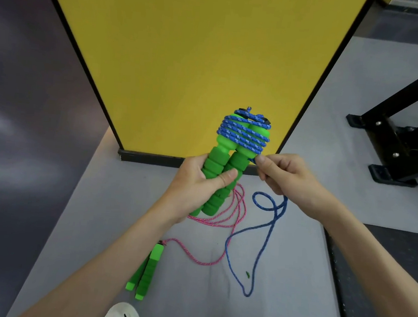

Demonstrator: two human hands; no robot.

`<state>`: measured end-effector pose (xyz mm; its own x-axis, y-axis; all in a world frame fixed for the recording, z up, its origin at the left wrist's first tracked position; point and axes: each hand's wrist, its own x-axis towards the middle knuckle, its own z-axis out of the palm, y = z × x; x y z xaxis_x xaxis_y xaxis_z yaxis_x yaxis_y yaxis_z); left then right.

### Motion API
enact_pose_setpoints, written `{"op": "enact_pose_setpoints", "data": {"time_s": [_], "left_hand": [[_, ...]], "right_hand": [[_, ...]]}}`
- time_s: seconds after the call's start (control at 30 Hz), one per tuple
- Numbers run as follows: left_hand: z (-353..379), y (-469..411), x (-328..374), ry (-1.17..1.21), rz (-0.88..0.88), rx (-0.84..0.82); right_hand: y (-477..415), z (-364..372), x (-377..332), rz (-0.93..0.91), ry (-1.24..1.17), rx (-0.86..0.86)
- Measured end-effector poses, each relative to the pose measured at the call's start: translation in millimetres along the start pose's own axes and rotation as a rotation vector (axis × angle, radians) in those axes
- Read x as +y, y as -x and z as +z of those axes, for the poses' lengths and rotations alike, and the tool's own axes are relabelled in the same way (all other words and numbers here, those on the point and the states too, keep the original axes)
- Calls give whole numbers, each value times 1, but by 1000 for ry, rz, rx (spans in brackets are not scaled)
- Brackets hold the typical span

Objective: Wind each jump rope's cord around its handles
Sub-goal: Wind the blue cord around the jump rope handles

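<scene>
Head view. Your left hand [200, 180] grips the 2 green foam handles [227, 165] side by side, thumb laid across the front, and holds them tilted above the grey floor mat [127, 201]. The blue cord [243, 136] sits in about 6 turns around their upper ends. Your right hand [285, 178] pinches it just beside the lowest turn, fingers curled, and the slack falls in loose loops to the mat.

The braided cord looks light, soft and limp, so it will likely loosen unless you keep it taut; pinch it close to the handles. The ridged foam should be grippy and slightly squashy, so hold the lower half, below the winding. The pink cord [212, 217] and its 2 handles [147, 270] lie unwound on the mat, and the pink cord crosses the blue slack, so snagging is possible.
</scene>
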<state>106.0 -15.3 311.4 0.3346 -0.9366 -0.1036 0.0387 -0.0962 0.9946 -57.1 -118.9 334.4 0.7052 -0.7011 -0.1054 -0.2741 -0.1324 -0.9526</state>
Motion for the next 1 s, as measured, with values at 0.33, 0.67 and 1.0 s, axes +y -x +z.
{"op": "enact_pose_setpoints", "data": {"time_s": [0.33, 0.67, 1.0], "left_hand": [[-4, -8, -7, -280, 15, 118], [-3, -13, -10, -881, 80, 160], [3, 0, -16, -1387, 244, 103]], "right_hand": [[-2, 6, -13, -42, 418, 56], [0, 12, -32, -9, 503, 61], [-1, 17, -40, 121, 263, 52]]}}
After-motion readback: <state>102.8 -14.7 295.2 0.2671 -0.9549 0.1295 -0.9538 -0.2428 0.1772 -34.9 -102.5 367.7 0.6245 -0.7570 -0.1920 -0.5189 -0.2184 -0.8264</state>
